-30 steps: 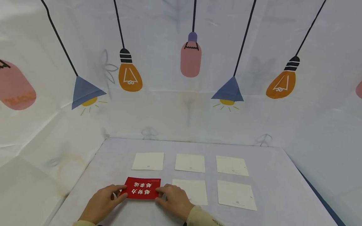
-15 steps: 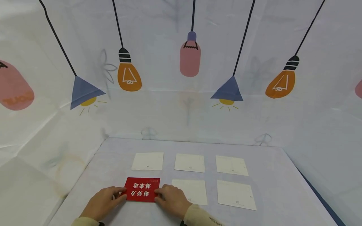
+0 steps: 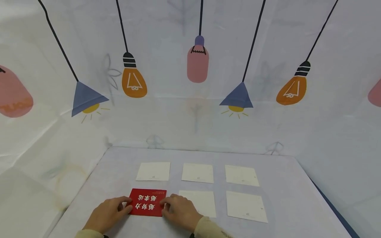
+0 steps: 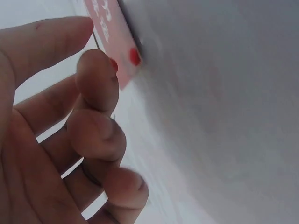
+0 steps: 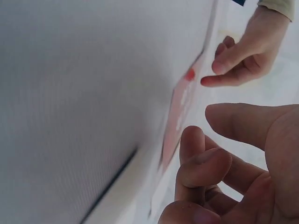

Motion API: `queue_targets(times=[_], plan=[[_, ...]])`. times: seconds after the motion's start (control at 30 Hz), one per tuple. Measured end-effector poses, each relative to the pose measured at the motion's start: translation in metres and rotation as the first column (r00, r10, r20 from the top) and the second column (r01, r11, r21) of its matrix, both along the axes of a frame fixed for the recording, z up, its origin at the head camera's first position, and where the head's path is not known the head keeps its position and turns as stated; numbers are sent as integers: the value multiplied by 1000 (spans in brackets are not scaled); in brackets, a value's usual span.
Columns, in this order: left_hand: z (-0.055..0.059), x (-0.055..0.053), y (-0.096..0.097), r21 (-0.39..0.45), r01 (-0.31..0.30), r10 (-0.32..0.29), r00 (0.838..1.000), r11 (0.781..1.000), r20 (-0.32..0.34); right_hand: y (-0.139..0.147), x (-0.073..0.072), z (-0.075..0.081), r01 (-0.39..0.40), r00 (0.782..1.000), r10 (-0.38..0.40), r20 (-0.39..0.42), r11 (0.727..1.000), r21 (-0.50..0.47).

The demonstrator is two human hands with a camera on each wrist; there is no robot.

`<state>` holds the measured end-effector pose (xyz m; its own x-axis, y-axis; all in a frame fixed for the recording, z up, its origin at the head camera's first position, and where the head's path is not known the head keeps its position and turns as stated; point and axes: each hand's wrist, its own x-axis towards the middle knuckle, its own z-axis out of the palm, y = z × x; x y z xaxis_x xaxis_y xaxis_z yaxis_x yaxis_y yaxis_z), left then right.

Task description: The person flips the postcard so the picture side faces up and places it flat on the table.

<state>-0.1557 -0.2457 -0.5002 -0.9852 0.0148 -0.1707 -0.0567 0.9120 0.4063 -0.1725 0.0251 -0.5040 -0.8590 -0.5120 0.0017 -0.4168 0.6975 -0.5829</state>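
Observation:
A red card (image 3: 147, 202) with white characters, upside down from here, lies flat on the white table (image 3: 297, 198) at the front left. My left hand (image 3: 107, 213) is at its left edge, thumb and index fingertip apart; in the left wrist view the card's corner (image 4: 124, 60) shows just past the fingertips. At the opposite edge is my right hand (image 3: 181, 211). The right wrist view shows its thumb and index finger parted, with nothing between them, beside the card (image 5: 180, 109).
Three cream cards form a back row: left (image 3: 153, 171), middle (image 3: 197, 172) and right (image 3: 242, 175). In the front row, one cream card (image 3: 205, 201) is partly behind my right hand and another (image 3: 247, 206) lies farther right. A white printed sheet (image 3: 166, 125) hangs behind.
The red card, pinched at both sides and tilted up earlier, has come down toward me and lies flat. Fingers of both hands have loosened from its edges.

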Motion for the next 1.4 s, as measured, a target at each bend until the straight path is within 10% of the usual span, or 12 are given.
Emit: queue_targets(times=[0.7,1.4], plan=[[9,-7,44,11,59,-54,969,998,-242,42,1,9,73,992,-79,-96,995,-64],[7,-22,99,20,288,-259,887,957,-383,119,-3,15,117,976,-132,-174,989,-93]])
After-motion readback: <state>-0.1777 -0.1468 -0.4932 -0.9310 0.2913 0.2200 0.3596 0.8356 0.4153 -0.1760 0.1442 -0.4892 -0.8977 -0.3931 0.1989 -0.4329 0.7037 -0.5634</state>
